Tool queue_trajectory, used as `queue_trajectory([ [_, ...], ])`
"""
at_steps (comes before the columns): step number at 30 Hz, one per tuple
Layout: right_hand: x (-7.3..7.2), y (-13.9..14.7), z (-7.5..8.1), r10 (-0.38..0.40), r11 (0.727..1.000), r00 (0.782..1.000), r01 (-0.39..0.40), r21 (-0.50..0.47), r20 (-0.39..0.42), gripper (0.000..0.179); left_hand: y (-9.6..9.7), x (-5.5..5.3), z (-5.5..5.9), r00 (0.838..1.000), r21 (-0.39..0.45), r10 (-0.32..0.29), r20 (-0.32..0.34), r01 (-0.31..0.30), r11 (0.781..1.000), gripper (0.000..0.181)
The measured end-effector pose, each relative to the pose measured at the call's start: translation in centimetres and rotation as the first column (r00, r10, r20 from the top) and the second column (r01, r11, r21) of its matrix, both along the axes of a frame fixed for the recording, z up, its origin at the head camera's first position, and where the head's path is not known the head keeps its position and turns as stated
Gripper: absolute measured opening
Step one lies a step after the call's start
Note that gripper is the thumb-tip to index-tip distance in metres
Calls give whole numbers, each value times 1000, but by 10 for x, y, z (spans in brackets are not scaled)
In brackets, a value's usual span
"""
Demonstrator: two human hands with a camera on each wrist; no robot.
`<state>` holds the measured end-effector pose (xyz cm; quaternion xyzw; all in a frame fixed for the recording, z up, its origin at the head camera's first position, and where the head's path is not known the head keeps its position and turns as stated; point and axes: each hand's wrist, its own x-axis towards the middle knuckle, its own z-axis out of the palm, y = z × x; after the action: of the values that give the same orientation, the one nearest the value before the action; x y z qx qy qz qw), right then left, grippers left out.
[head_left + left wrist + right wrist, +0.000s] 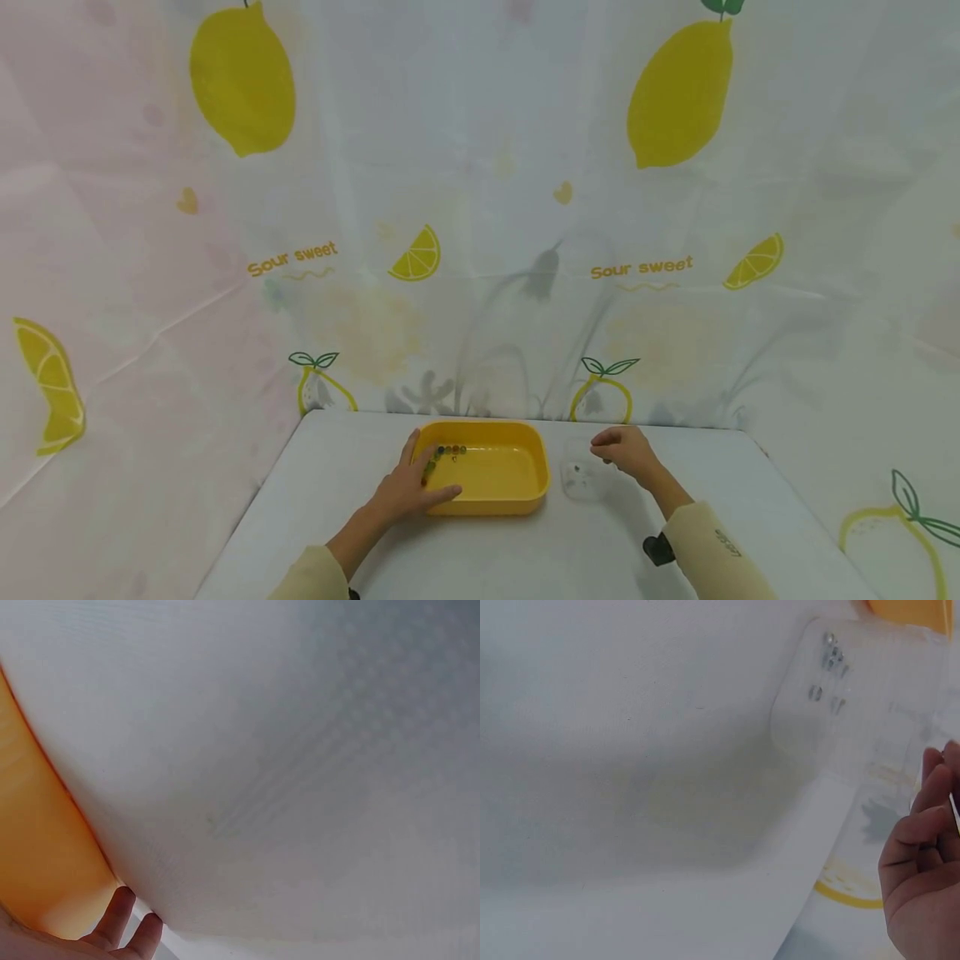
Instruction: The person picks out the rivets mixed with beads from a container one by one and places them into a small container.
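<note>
A yellow tray (501,507) stands on the white table, with several coloured marbles (456,450) lined along its back and left sides. My left hand (405,490) holds the tray's left end, thumb stretched over the front rim. In the left wrist view two fingertips (124,894) show outside the yellow wall. My right hand (628,451) hovers beside a clear plastic box (791,727), its thumb and fingers drawn together. A thin dark edge shows by these fingers in the right wrist view; whether they pinch something is unclear. Several small shiny pieces (832,656) lie in the box.
The box stands just right of the tray on the white table (510,558). Behind the table hangs a pale backdrop (480,333) printed with lemons. A dark heart-shaped thing (659,550) shows at my right cuff.
</note>
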<state>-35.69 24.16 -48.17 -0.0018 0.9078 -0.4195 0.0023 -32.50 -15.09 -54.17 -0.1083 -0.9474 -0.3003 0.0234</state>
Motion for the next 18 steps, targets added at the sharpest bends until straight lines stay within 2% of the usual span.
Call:
queue_trajectory([
  [7, 4, -2, 5, -1, 1000, 1000, 2, -28, 24, 18, 1, -1, -1, 1000, -6, 5, 11, -5, 1000, 93],
  [18, 3, -1, 5, -9, 998, 1000, 10, -56, 15, 21, 0, -1, -1, 1000, -4, -15, -13, 15, 1000, 94],
])
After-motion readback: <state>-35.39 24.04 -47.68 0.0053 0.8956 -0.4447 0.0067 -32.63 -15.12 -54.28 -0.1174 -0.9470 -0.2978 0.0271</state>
